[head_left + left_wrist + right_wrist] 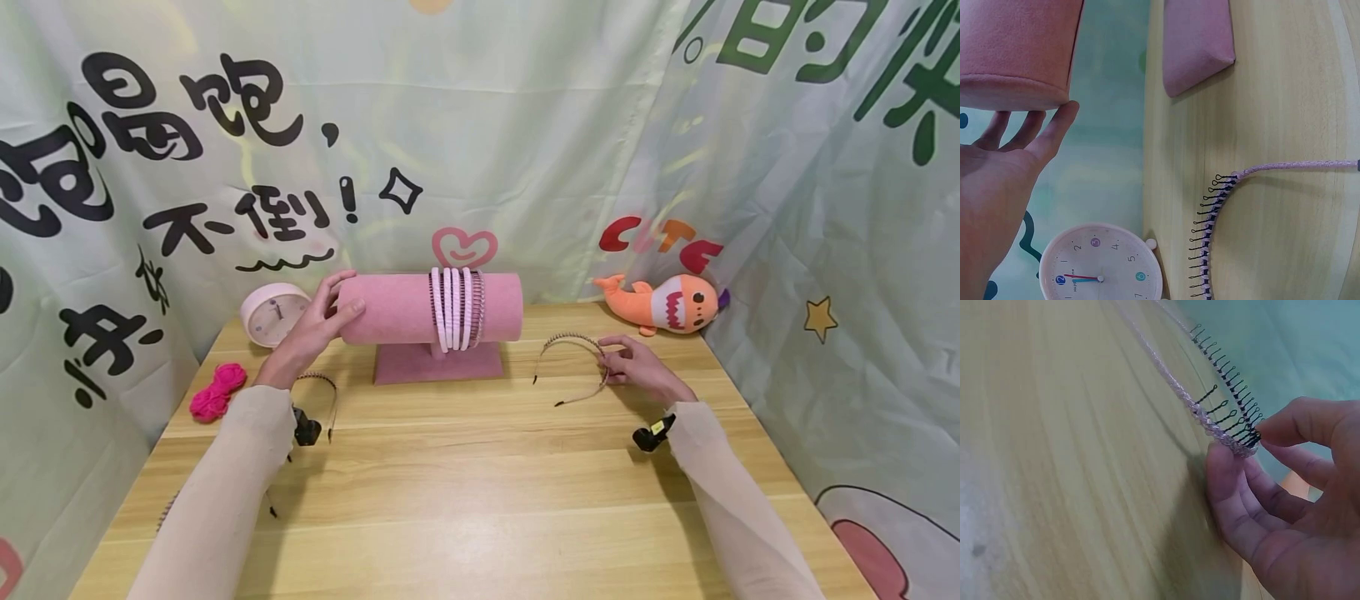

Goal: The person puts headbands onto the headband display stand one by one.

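Note:
My left hand (321, 321) grips the left end of a pink headband stand (390, 308), with thumb on the front and fingers toward the top. Several headbands (457, 308), pale and dark-toothed, sit side by side around its roll. My right hand (641, 367) pinches a thin braided headband (1210, 428) with dark wire teeth at the middle of its arch. In the head view this headband's two ends point left, just above the table. Another toothed headband (1210, 250) lies on the table below my left wrist.
A round pale-pink clock (276, 315) stands behind my left hand. Nearby lies a bright pink bow-shaped thing (217, 393). An orange plush toy (671, 302) sits at the back right of the wooden table (480, 483). More headband parts show beside my left sleeve, partly hidden.

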Tool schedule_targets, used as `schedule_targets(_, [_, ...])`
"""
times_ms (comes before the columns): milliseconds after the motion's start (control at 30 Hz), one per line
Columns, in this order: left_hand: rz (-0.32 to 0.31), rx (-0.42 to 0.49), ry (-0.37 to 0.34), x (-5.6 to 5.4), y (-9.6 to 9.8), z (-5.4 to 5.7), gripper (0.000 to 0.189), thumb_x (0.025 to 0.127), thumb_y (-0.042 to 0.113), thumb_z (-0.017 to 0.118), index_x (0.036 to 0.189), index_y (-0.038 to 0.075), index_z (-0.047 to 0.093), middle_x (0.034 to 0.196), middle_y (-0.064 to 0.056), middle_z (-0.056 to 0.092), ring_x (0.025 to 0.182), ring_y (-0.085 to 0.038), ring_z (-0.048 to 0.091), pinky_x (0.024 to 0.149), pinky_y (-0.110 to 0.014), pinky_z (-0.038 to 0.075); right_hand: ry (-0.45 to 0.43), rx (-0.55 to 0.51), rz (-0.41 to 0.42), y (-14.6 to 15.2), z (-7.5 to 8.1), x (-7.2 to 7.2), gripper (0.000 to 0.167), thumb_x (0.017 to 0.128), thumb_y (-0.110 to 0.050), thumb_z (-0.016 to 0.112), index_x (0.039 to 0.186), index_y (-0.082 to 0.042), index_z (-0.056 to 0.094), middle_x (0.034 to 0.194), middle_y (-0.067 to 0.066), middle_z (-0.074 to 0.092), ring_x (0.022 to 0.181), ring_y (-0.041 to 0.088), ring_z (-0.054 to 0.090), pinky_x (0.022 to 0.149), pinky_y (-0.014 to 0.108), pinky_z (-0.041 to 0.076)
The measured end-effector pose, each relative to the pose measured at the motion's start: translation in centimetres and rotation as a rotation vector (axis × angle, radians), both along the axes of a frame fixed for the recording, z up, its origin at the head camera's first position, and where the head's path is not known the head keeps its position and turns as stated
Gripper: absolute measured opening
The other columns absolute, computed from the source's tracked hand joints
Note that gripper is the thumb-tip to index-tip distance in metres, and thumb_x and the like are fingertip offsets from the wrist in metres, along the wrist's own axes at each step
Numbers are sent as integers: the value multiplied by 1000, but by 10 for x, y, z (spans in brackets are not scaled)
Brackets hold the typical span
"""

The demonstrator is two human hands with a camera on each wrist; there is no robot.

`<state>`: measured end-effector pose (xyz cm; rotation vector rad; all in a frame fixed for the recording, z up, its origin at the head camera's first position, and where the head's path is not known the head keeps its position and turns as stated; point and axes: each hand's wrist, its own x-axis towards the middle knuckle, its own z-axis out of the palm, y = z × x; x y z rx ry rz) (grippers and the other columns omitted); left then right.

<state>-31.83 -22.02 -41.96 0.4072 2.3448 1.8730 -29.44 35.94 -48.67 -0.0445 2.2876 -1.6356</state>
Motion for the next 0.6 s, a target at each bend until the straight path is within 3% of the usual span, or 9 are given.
schedule_targets(333, [-1,-4,0,-1,0,-1,74,113,39,59,173,25,17,177,-9,27,159,-34,36,117,-42,44,-12,6,17,2,0,4,60,111,-4,50,167,3,28,147,34,50,96,16,66,81,29,63])
schedule_targets(433, [-2,-6,0,-2,0,-1,74,113,38,59,173,26,17,177,-9,27,159,-34,35,119,-46,43,-11,-1,28,3,0,5,60,111,-4,50,166,2,30,140,31,53,96,16,68,82,30,64])
schedule_targets(600, [-4,-5,-1,-2,-1,-1,73,113,37,59,173,27,17,177,-8,26,159,-34,34,121,-49,41,11,-13,5,5,-1,6,49,118,-18,48,161,3,37,120,15,66,94,13,69,80,30,62])
